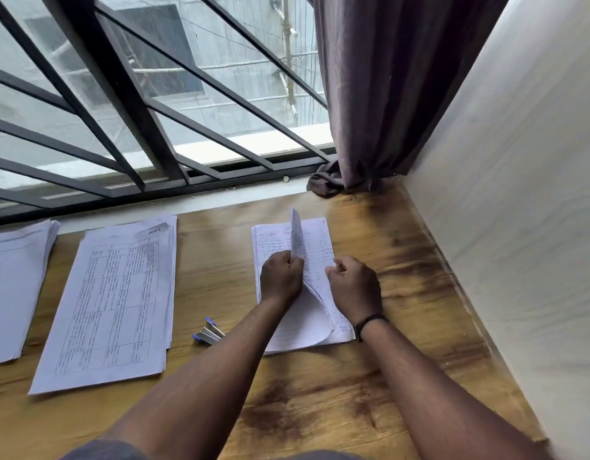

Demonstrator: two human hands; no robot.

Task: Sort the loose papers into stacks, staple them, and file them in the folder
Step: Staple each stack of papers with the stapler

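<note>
**Lifted sheets stand on edge between your two hands**

Head view. The handwritten stack lies on the tabletop, right of centre, its long axis running away from you toward the window. Your left hand is over its left half, fingers curled tight and pinching a few lifted sheets that stand on edge, pointing up and away. Your right hand is just beside, on the right half of the same stack; fingers curled in, thumb near a page edge. Whether it actually grips a sheet, you cannot tell from here.

The lifted sheets sit directly between both hands, closer to the left fingers, which already hold them. Near edge of the sheets curls down under the left wrist. Likely step: leafing or separating pages for sorting.

The stapler lies left of your left forearm, near the stack's lower left corner; the left hand is nearer.

Two more stacks lie further left: printed tables, and another at the frame's edge. No folder visible.
</note>
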